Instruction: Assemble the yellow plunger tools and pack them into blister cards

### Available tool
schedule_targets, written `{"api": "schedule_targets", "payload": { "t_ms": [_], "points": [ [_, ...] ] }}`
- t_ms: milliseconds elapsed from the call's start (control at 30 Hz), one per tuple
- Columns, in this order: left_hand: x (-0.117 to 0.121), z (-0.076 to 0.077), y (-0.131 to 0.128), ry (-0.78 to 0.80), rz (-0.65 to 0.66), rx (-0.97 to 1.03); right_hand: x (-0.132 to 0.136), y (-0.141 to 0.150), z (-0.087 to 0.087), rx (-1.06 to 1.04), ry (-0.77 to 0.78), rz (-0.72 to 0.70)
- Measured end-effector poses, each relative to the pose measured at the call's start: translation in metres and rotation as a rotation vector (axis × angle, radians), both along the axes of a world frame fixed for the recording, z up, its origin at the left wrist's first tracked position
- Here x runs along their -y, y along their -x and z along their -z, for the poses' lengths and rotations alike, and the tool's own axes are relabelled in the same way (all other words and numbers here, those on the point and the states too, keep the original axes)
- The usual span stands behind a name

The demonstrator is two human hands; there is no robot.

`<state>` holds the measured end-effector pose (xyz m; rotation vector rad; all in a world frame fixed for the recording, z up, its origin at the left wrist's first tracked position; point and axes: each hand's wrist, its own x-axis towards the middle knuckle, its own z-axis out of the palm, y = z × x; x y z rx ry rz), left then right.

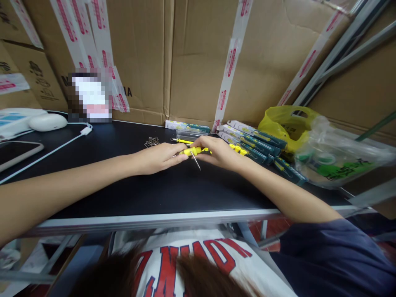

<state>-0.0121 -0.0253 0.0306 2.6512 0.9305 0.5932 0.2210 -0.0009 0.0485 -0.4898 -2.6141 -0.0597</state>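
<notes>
Over the middle of the dark table, my left hand (159,158) and my right hand (221,153) meet, both closed on a yellow plastic piece (188,152). A thin pointed metal rod (196,161) sticks out from between the hands toward me; how it joins the yellow piece I cannot tell. Just behind my fingers lies a slim yellow tool (183,141) beside clear plastic cases (192,135). Small yellow parts (241,150) sit to the right of my right hand. Left of the clear cases is a little heap of bent metal wire pieces (151,142).
Several slim printed boxes (256,138) lie at the back right, near a yellow plastic bag (286,123) and a clear bag (337,161). A phone (18,153), a white cable (49,152) and a white rounded device (47,122) are on the left. Cardboard boxes (198,62) wall the back.
</notes>
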Motion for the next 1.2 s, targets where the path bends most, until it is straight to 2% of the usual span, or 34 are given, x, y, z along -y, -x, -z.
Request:
{"api": "schedule_targets", "payload": {
  "t_ms": [200,333,433,500,633,700,767,967,1200],
  "points": [
    [-0.001,0.003,0.0,-0.031,-0.032,-0.055,-0.001,0.0,0.004,0.014,-0.076,-0.021],
    [-0.001,0.005,-0.001,-0.075,-0.081,-0.074,-0.001,0.002,0.006,-0.031,-0.006,-0.003],
    [-0.001,0.004,-0.003,-0.094,-0.127,0.02,-0.002,0.006,0.008,-0.189,0.156,0.02],
    [-0.001,0.004,-0.003,-0.057,-0.14,0.144,-0.003,0.009,0.009,-0.322,0.323,0.0],
    [-0.003,0.005,-0.004,0.156,-0.127,0.389,-0.005,0.011,0.007,-0.485,0.729,-0.097],
    [-0.003,0.006,-0.005,0.26,-0.106,0.474,-0.004,0.012,0.005,-0.523,0.859,-0.104],
    [-0.002,0.007,-0.006,0.328,-0.068,0.535,-0.003,0.013,0.004,-0.534,0.924,-0.093],
    [0.0,0.009,-0.011,0.474,0.051,0.636,-0.003,0.015,0.003,-0.54,0.962,-0.109],
    [-0.008,0.008,-0.008,0.6,0.022,0.637,-0.016,0.003,-0.008,-0.737,0.922,-0.043]
  ]
}}
